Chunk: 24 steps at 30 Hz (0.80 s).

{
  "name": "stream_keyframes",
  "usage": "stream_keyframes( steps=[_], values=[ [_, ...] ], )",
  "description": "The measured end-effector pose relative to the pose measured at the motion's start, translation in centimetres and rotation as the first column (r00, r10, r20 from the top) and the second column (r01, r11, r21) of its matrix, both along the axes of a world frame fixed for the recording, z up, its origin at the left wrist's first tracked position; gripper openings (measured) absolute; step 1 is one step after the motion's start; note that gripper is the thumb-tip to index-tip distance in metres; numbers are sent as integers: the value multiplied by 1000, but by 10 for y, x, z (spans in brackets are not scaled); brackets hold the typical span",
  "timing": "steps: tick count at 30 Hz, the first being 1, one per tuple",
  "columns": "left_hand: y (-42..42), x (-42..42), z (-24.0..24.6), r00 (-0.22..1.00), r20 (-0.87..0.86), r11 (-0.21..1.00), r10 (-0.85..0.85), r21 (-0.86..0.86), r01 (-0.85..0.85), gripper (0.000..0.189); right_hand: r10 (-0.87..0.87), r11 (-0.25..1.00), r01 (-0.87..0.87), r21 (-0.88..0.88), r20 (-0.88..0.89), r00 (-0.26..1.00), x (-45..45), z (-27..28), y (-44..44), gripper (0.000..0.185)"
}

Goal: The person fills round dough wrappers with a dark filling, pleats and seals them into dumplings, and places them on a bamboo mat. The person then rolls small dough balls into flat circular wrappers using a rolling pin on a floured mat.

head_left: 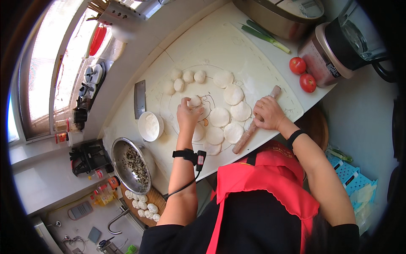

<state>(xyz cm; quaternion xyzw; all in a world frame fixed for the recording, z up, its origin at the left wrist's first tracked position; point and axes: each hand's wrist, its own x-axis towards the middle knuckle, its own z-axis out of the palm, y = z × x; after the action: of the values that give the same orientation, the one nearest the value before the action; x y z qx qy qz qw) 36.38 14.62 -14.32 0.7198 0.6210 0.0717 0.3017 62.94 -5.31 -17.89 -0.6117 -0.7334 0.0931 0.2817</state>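
My right hand (267, 111) is closed around a wooden rolling pin (245, 139) near the counter's front edge. With fingers spread, my left hand (189, 113) is at a small dough ball (194, 101); whether it grips the ball I cannot tell. Rolled dough rounds (219, 117) lie between the hands, some overlapping. Several dough balls (188, 76) sit further back on the white pastry mat (253, 68). A white bowl of flour (151, 126) stands left of my left hand, beside a cleaver (139, 99).
A steel bowl of chopped filling (134, 165) stands at the left, near filled buns (142, 203) on a round wooden board. Tomatoes (297, 65), green onions (265, 38) and a blender (333, 54) are at the back right. A sink faucet (117, 220) is at the lower left.
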Motion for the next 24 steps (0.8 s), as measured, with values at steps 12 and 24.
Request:
stream_keyframes(
  steps=[12,24],
  values=[
    [-10,8,-34,991,104,945,-88,323,50,52,-2,998,3,57,-7,1000,0,3,2,22],
    [12,46,-46,915,-335,938,226,329,-111,89,-3,999,4,44,-30,1000,1,2,3,22]
  ],
)
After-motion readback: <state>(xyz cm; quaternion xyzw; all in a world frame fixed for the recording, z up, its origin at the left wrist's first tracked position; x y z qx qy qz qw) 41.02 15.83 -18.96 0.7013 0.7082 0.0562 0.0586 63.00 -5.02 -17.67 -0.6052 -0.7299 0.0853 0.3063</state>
